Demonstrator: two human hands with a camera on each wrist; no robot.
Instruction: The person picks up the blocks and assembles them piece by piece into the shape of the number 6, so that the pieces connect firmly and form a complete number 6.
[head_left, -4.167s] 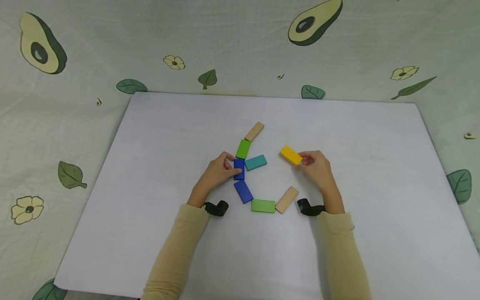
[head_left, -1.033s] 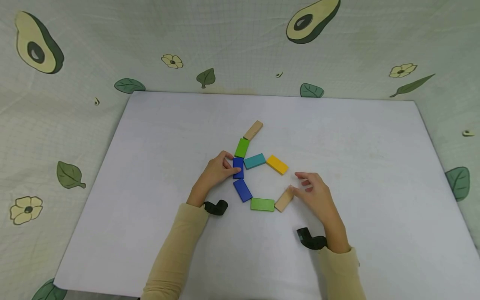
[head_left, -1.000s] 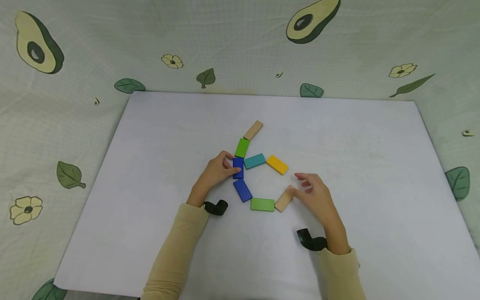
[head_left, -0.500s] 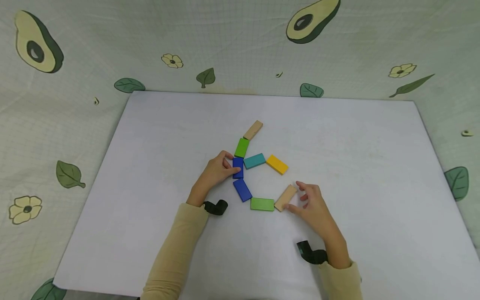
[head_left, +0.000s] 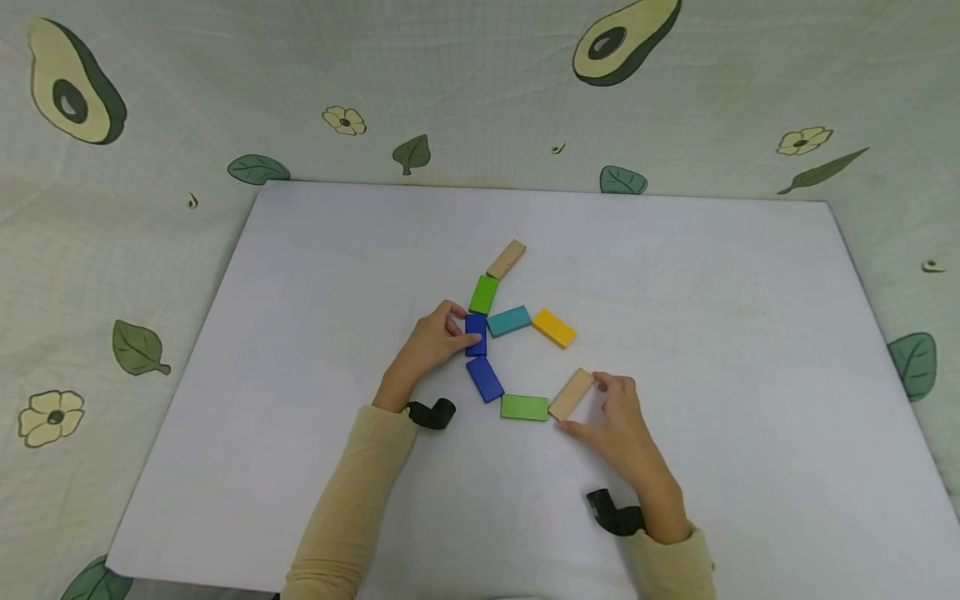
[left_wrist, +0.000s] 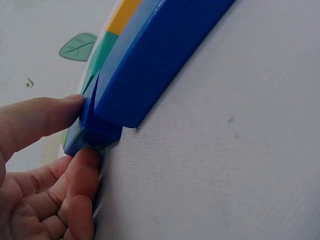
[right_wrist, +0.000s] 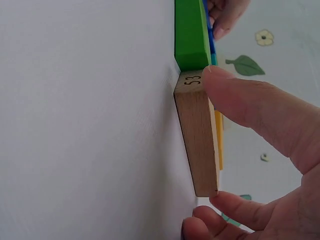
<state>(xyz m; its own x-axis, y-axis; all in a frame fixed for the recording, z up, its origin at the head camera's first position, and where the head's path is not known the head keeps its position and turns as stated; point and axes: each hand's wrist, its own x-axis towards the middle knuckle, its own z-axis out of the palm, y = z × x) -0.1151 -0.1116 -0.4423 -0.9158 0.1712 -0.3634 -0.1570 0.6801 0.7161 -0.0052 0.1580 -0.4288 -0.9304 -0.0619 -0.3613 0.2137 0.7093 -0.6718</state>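
My left hand (head_left: 435, 342) pinches the upper blue block (head_left: 476, 323), thumb on top and fingers at its side. At the near right end of the row, my right hand (head_left: 618, 425) spans the plain wooden block (head_left: 572, 394) lengthwise. In the right wrist view the thumb touches the end of this wooden block (right_wrist: 200, 135) marked 53, and the index finger is at the other end. Its marked end meets a light green block (head_left: 524, 407), which follows a lower blue block (head_left: 485, 379). A teal block (head_left: 509, 321) branches right from the held blue one.
A yellow block (head_left: 553, 328) touches the teal block's right end. Beyond the left hand lie a green block (head_left: 484, 294) and another wooden block (head_left: 506, 259). All rest on a white tabletop (head_left: 712, 317) against a cloth (head_left: 495, 83) printed with avocados and leaves.
Over the whole span, the right hand set the yellow block down against the teal one, then moved nearer to the wooden block and came around its ends. The left hand stays put.
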